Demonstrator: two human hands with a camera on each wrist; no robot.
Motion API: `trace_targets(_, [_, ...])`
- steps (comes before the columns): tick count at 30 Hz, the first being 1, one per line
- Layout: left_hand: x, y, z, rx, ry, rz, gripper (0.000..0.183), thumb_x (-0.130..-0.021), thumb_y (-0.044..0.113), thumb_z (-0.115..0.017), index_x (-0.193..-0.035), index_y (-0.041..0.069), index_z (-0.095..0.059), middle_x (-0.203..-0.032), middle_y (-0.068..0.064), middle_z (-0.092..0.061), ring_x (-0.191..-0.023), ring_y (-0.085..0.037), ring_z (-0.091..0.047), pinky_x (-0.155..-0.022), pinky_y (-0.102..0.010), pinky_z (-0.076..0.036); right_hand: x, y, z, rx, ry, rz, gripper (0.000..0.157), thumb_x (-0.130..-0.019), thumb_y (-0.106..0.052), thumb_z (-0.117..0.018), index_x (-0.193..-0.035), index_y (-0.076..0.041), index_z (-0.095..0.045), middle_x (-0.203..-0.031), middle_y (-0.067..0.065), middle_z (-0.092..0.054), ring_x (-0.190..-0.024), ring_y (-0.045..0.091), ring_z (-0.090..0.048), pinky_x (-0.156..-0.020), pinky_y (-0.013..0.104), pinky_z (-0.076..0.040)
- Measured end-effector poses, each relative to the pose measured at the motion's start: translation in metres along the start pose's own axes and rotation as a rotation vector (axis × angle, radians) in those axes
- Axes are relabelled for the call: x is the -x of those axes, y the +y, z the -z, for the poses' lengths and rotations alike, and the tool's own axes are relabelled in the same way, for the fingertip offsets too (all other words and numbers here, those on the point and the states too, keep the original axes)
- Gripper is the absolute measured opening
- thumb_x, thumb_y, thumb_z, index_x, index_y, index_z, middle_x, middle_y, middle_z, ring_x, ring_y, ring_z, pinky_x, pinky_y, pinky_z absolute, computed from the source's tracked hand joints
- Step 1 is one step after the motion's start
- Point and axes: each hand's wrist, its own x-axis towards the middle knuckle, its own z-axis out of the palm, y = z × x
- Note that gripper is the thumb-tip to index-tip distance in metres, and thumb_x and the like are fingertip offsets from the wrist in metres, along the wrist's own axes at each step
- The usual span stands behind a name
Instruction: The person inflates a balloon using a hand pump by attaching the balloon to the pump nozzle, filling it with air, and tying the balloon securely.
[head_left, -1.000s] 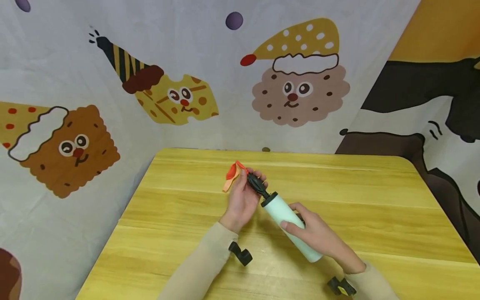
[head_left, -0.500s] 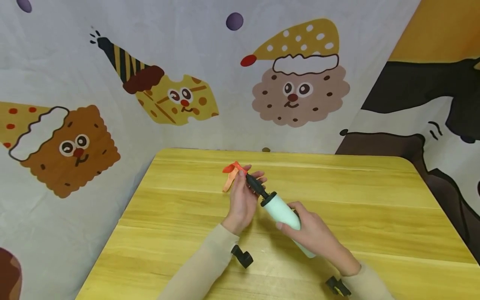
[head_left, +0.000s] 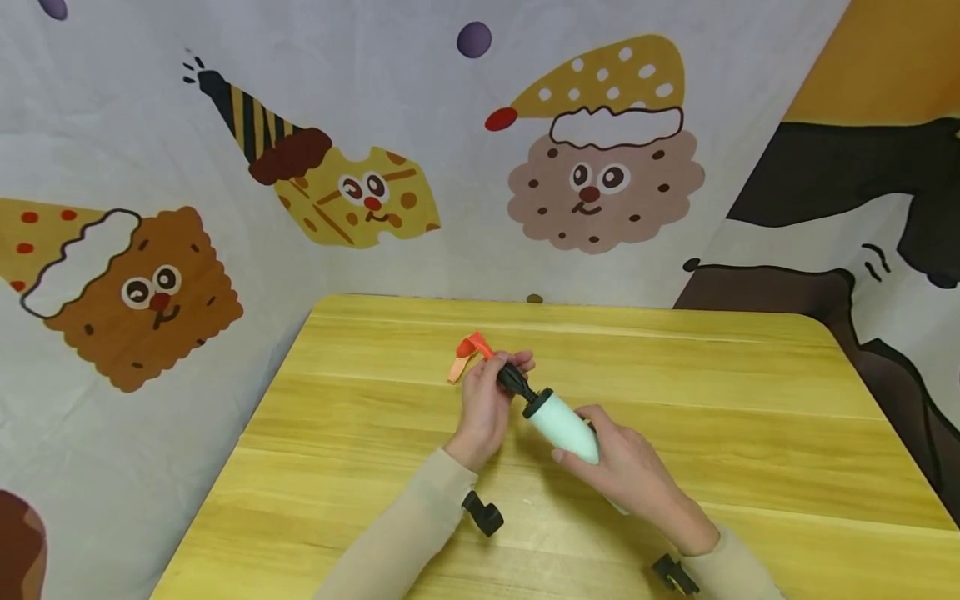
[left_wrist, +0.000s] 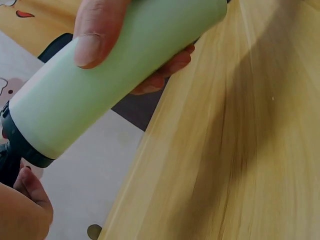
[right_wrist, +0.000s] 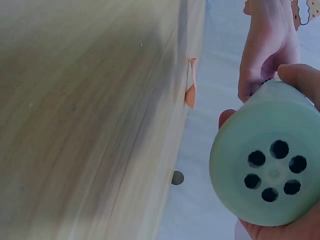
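Note:
My right hand (head_left: 633,471) grips a mint-green balloon pump (head_left: 564,427) around its body, thumb lying along the near side. The pump slants up and away, its black nozzle end (head_left: 514,380) toward my left hand (head_left: 482,410). There the left thumb and fingers pinch the neck of a limp red balloon (head_left: 474,342) at the nozzle tip; the exact join is hidden by the fingers. Beyond it on the table lies a flat orange balloon (right_wrist: 191,86). In the right wrist view the pump's round base (right_wrist: 274,174) faces the camera, showing a ring of holes.
The wooden table (head_left: 337,467) reaches back to a cloth backdrop (head_left: 465,208) printed with cartoon biscuits and cheese. Black wrist mounts (head_left: 483,512) sit at both sleeve cuffs, close above the tabletop.
My right hand has shifted slightly left over the pump, covering more of its lower body. The red balloon flopped left, then swung back, and now sits slightly lower with the left fingers.

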Motion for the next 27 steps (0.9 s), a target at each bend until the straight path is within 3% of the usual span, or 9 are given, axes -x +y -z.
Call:
trace_targets(5, [-0.001,0.006,0.003,0.087,-0.086,0.039,0.038,-0.112,0.037,-0.041,-0.132,0.009,-0.056,-0.123,-0.006,-0.069,-0.112,-0.022,-0.066,-0.101,-0.034,-0.047,0.000,0.000,0.003,-0.002,0.034,-0.009,0.065,-0.089,-0.050,-0.079,-0.134,-0.009,-0.056,-0.095,0.009,-0.069,-0.068,0.013,-0.059,-0.056,0.031,-0.050])
trace_targets(8, [-0.003,0.009,0.003,0.125,-0.102,0.050,0.036,-0.114,0.038,-0.037,-0.128,0.011,-0.056,-0.121,-0.005,-0.067,-0.113,-0.022,-0.065,-0.101,-0.033,-0.046,0.000,0.000,0.005,-0.001,0.043,-0.007,0.065,-0.089,-0.050,-0.079,-0.134,-0.010,-0.056,-0.095,0.009,-0.069,-0.069,0.014,-0.059,-0.057,0.032,-0.050])
trace_targets(13, [-0.006,0.011,0.002,0.108,-0.038,0.007,0.022,-0.113,0.028,-0.041,-0.115,0.009,-0.053,-0.110,-0.005,-0.068,-0.106,-0.022,-0.066,-0.099,-0.033,-0.048,0.001,0.000,0.006,-0.025,0.007,-0.009,0.066,-0.089,-0.052,-0.078,-0.135,-0.010,-0.056,-0.097,0.009,-0.069,-0.070,0.013,-0.060,-0.058,0.031,-0.051])
trace_targets(18, [-0.009,0.012,0.002,0.116,0.072,-0.030,0.025,-0.113,0.025,-0.044,-0.117,0.004,-0.057,-0.103,-0.004,-0.068,-0.099,-0.020,-0.065,-0.096,-0.032,-0.050,0.002,0.001,0.005,-0.028,-0.017,-0.018,0.068,-0.089,-0.055,-0.077,-0.136,-0.010,-0.057,-0.098,0.008,-0.070,-0.071,0.013,-0.059,-0.058,0.031,-0.051])
trace_targets(21, [-0.010,0.013,0.004,0.147,0.089,-0.019,0.028,-0.113,0.028,-0.044,-0.118,0.005,-0.059,-0.102,-0.004,-0.067,-0.098,-0.020,-0.064,-0.094,-0.031,-0.049,0.004,0.002,0.005,-0.025,-0.025,-0.024,0.069,-0.089,-0.056,-0.077,-0.137,-0.010,-0.056,-0.099,0.007,-0.070,-0.071,0.013,-0.059,-0.057,0.031,-0.050])
trace_targets(23, [-0.010,0.013,0.006,0.168,0.055,0.014,0.033,-0.113,0.033,-0.042,-0.122,0.006,-0.057,-0.107,-0.004,-0.068,-0.103,-0.020,-0.064,-0.097,-0.032,-0.047,0.004,0.002,0.005,-0.022,-0.025,-0.025,0.069,-0.089,-0.056,-0.076,-0.137,-0.010,-0.056,-0.098,0.007,-0.069,-0.071,0.013,-0.059,-0.057,0.031,-0.050])
trace_targets(27, [-0.008,0.010,0.008,0.183,-0.079,0.095,0.040,-0.113,0.041,-0.037,-0.128,0.008,-0.054,-0.123,-0.006,-0.067,-0.120,-0.025,-0.062,-0.111,-0.040,-0.042,0.001,0.002,0.004,-0.026,-0.025,-0.028,0.067,-0.090,-0.054,-0.076,-0.136,-0.010,-0.057,-0.096,0.007,-0.069,-0.071,0.013,-0.059,-0.058,0.031,-0.050])
